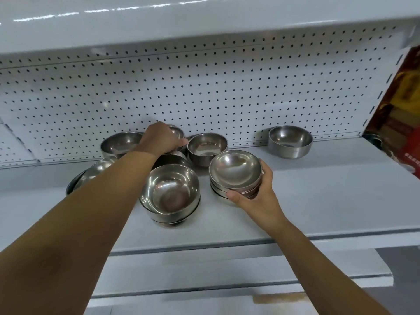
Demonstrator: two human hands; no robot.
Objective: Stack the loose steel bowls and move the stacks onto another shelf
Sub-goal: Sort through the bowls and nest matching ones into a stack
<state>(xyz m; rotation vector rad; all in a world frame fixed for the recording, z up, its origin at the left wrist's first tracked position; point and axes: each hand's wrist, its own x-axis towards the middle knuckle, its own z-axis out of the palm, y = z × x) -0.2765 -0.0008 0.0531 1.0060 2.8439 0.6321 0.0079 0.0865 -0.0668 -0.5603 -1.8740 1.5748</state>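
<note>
Left forearm (91,212) is stretching nearest me, left hand (162,138) curling its fingers (184,141) over a steel bowl (177,132) by the pegboard (204,87). I am watching the right hand (256,196) wrapping thumb and fingers round a short bowl stack (235,171), sitting low over the grey shelf (318,189) beside a taller stack (170,192).

It looked like a shop aisle. A white metal shelf (318,189) was backed by a white perforated panel (227,87) with a slotted upright (384,87) at its edge. This was tiered store racking, with another white shelf (204,26) above. Many identical round steel bowls (289,140) sat together, and a red-and-yellow printed package (400,114) filled the neighbouring bay.
</note>
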